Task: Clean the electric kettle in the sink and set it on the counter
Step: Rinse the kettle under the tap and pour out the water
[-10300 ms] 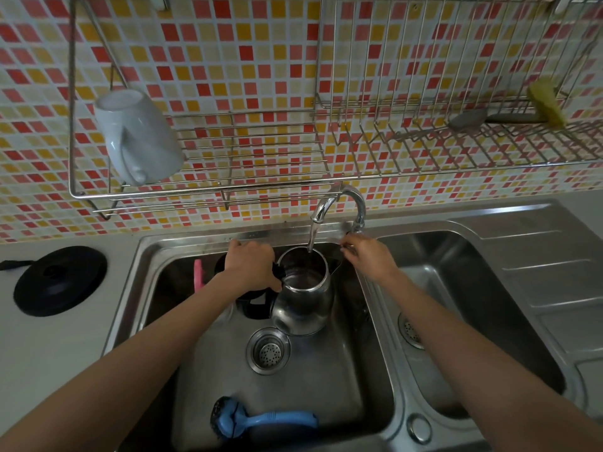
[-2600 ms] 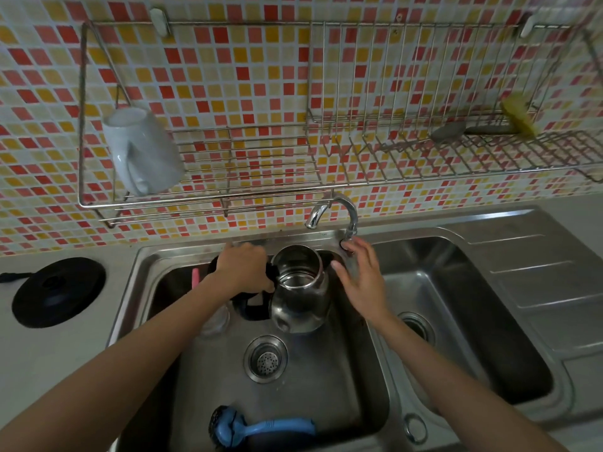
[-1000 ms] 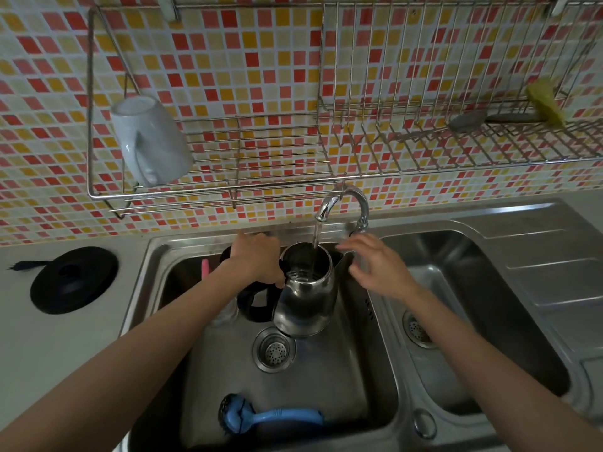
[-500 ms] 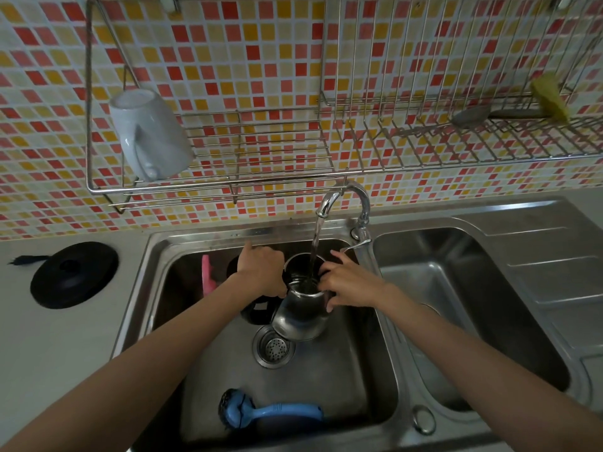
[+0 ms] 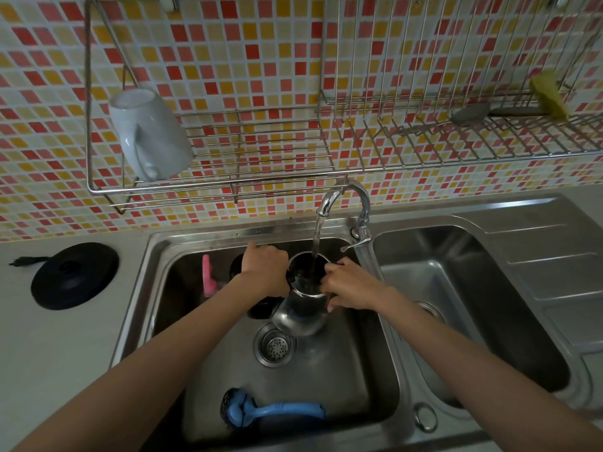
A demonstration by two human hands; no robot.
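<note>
A steel electric kettle with a black handle is held upright over the left sink basin, its mouth under the tap. Water runs from the tap into it. My left hand grips the black handle on the kettle's left side. My right hand grips the kettle's rim on the right, fingers curled over the edge. The kettle's black power base sits on the counter at the left.
A blue dish brush lies at the front of the left basin near the drain. A pink item leans at the basin's back left. The right basin and drainboard lie to the right. A wall rack holds a white mug, a ladle and a yellow sponge.
The tap was turned on about a second ago. My right hand left the tap lever and came onto the kettle's rim. The kettle has sunk a little lower in the basin.
</note>
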